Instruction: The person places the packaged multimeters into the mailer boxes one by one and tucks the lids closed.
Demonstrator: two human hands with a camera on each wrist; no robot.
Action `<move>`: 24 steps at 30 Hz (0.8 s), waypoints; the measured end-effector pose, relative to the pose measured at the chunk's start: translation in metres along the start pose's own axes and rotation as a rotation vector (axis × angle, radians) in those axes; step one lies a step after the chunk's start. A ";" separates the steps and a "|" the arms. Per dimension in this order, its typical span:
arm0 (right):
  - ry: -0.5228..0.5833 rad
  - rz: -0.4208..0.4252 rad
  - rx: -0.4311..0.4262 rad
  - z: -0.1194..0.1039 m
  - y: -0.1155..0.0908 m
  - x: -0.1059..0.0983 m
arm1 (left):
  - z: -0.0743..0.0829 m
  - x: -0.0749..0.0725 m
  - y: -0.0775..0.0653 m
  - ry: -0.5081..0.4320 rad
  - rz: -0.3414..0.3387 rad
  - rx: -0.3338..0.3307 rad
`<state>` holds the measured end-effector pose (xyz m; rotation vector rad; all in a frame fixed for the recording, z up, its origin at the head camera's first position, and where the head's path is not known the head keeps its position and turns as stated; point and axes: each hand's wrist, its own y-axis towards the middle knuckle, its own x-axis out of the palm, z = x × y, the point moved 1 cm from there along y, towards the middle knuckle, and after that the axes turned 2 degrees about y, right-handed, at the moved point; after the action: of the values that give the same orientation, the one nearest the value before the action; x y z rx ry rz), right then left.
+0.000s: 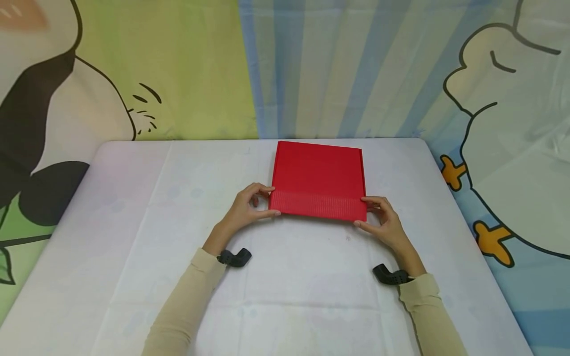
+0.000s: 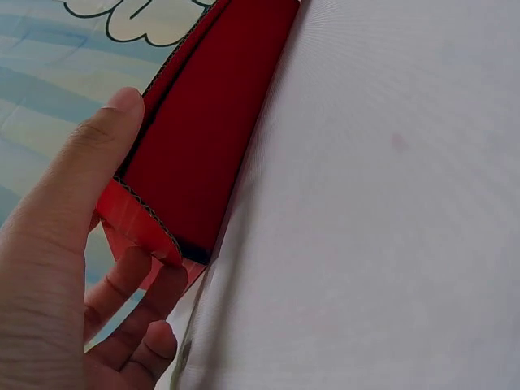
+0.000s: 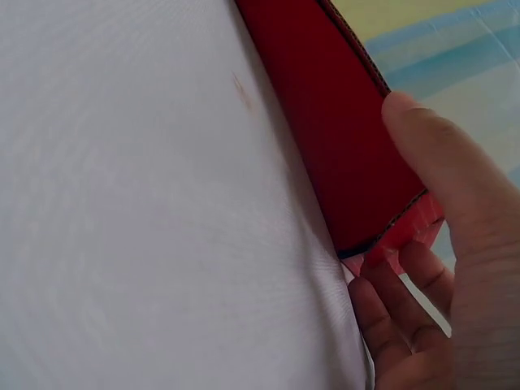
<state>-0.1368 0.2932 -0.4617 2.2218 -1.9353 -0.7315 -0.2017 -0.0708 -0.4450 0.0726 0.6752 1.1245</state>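
A flat red cardboard box (image 1: 318,173) lies on the white-covered table, with a ribbed strip along its near side. My left hand (image 1: 247,205) grips the near left corner, thumb at the front edge and fingers against the side. At the near right corner my right hand (image 1: 386,225) holds the box in the same way. In the left wrist view, the thumb touches the top edge of the red box (image 2: 203,130), and fingertips press a short end flap. The right wrist view shows the dark red front wall of the box (image 3: 325,122) and corrugated edges beside the thumb.
The white tablecloth (image 1: 303,277) has fold creases and spreads around the box. Behind the table hangs a printed cloth backdrop (image 1: 178,64) with cartoon figures. Each wrist wears a black camera mount, on the left (image 1: 234,257) and on the right (image 1: 390,275).
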 end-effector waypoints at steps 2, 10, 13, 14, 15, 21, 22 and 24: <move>0.007 -0.004 -0.001 -0.001 0.000 0.000 | 0.000 0.000 0.000 0.004 0.002 0.002; 0.053 0.004 -0.018 0.011 -0.002 -0.003 | -0.002 -0.001 -0.001 -0.027 0.003 0.007; 0.087 0.008 -0.024 0.022 -0.003 -0.005 | -0.002 -0.001 -0.001 -0.049 0.001 -0.003; 0.097 0.009 -0.022 0.025 -0.003 -0.005 | -0.002 -0.002 -0.001 -0.056 0.000 -0.008; 0.110 0.009 -0.023 0.027 -0.004 -0.005 | -0.002 -0.002 -0.001 -0.063 -0.001 -0.014; 0.202 -0.008 -0.020 0.029 -0.005 -0.005 | -0.005 -0.001 -0.003 -0.109 -0.014 -0.061; 0.222 -0.012 -0.020 0.029 -0.005 -0.005 | -0.006 -0.001 -0.003 -0.116 -0.015 -0.070; 0.254 -0.018 -0.020 0.028 -0.006 -0.006 | -0.008 0.001 -0.003 -0.132 -0.021 -0.086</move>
<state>-0.1436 0.3064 -0.4873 2.1995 -1.7806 -0.4420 -0.2031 -0.0737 -0.4533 0.0657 0.5082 1.1172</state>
